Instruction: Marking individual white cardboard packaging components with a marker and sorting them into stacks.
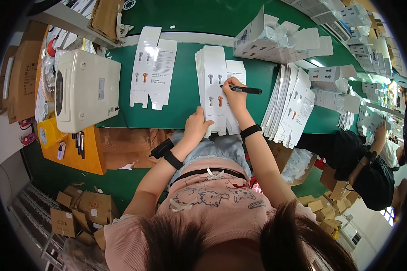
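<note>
A stack of flat white cartons (211,97), printed with small grey and orange device pictures, lies on the green table in front of me. My left hand (196,128) grips its near left edge, with the thumb over the top. In my right hand (234,96) is a black marker pen (248,90), pinched above the upper right of the stack. The pen's tip is hidden by my fingers, so I cannot tell whether it touches the cardboard. Another flat carton (153,67) lies apart to the left.
To the right lies a fanned pile of flat cartons (288,104). Behind it stand opened cartons with clear plastic inside (280,38). A cream machine (88,88) sits at the left, near yellow tape (49,132) and several pens (80,144). Another person (371,169) works at far right.
</note>
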A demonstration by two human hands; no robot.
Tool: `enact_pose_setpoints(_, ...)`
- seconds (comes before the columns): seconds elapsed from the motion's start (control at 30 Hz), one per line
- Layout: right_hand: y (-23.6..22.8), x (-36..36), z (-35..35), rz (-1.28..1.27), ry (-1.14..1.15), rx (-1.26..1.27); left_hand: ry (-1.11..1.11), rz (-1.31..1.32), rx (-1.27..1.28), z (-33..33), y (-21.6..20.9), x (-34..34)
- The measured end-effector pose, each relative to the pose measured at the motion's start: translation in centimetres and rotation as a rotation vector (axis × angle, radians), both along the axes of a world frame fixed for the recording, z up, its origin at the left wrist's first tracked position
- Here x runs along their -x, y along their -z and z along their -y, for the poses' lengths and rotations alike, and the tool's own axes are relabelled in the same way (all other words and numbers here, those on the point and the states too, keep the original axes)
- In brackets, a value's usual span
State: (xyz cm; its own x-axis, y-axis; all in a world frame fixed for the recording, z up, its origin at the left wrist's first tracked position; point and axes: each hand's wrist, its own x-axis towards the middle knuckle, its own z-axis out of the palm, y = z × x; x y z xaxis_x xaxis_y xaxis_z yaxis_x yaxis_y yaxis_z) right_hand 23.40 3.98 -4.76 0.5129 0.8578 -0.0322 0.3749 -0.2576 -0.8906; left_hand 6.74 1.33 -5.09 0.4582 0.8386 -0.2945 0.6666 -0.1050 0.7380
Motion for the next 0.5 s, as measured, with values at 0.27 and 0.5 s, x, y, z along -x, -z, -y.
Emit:
enact_pose_setpoints(0.27,-0.4,-0.1,1.7,-0.592,0.243,-0.137,0.03,0.011,0.266,-1.0,-1.6,0.2)
enact_pose_setpoints(0.5,-0.2,0.2,3.4,-0.503,0.14,-0.131,-0.186,-0.433,-0.664,-7.9,-1.6,3.9)
